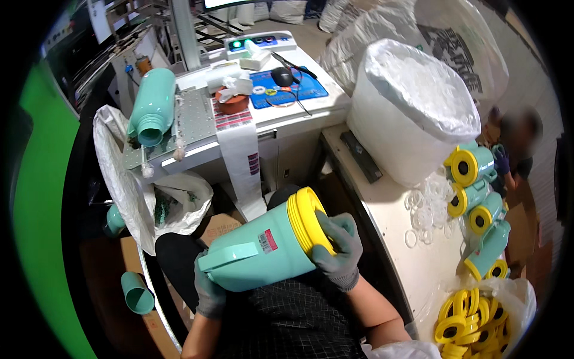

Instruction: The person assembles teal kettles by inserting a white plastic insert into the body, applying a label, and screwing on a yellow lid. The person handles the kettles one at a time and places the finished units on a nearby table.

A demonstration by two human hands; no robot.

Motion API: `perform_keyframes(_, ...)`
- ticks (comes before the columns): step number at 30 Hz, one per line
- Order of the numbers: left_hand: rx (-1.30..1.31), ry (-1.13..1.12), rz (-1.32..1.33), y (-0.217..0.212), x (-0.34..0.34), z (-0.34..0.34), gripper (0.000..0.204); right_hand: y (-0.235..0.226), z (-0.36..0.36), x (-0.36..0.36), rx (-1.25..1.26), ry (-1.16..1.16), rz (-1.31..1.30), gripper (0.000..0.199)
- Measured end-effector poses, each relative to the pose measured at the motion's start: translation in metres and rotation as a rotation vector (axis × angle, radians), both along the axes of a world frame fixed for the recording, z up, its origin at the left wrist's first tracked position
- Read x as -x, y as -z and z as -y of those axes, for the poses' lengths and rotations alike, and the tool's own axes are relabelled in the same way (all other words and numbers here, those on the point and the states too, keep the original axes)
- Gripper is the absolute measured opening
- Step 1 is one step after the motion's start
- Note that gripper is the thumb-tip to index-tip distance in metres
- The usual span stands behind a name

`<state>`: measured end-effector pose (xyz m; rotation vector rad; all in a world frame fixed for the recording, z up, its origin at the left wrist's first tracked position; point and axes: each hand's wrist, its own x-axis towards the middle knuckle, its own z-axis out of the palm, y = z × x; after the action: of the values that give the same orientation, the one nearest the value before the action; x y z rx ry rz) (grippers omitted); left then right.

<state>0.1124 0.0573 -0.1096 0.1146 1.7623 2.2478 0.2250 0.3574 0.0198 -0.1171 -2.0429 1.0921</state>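
A teal plastic jug (278, 260) lies tilted across my lap, its handle toward the left and a small red-and-white label on its side. A ribbed yellow screw lid (304, 221) sits on its mouth, at the upper right end. My left hand (209, 293), in a grey glove, is wrapped round the jug's base, its fingers partly hidden. At the other end, my gloved right hand (341, 248) grips the yellow lid, thumb below and fingers round the far side.
Ahead, a teal bottle (154, 102) lies on a perforated metal plate (196, 119), beside a hanging label strip (239, 161). On the right bench (382, 209) are a big white bag (382, 113), clear rings (423, 209), lidded teal jugs (481, 161) and yellow lids (472, 317). A person (520, 137) is at far right.
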Motion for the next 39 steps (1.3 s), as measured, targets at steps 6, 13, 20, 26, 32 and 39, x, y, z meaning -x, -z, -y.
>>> perform_keyframes(6, -0.400, 0.020, 0.287, -0.005, -0.009, -0.006, 0.039, 0.003, 0.003, -0.011, -0.041, -0.107, -0.073, 0.045)
perform_keyframes(13, -0.296, -0.181, 0.174, -0.059, -0.011, -0.016, 0.030, -0.001, 0.018, -0.018, 0.113, -0.060, -0.060, 0.039)
perform_keyframes(20, 0.352, -0.131, -0.716, -0.142, -0.021, -0.035, 0.028, 0.043, 0.014, -0.022, 1.084, 0.068, 0.061, 0.037)
perform_keyframes(26, 0.172, 0.642, -0.948, -0.202, -0.023, -0.080, 0.044, 0.090, -0.026, -0.084, 1.501, 0.051, -0.031, 0.042)
perform_keyframes(32, 0.190, 0.451, -1.005, -0.140, -0.043, -0.102, 0.067, 0.030, -0.099, -0.173, 0.134, 0.692, 0.110, 0.055)
perform_keyframes(39, 0.358, 0.565, -1.102, -0.142, -0.037, -0.094, 0.054, -0.062, -0.282, -0.184, 1.121, 0.010, -0.970, 0.049)
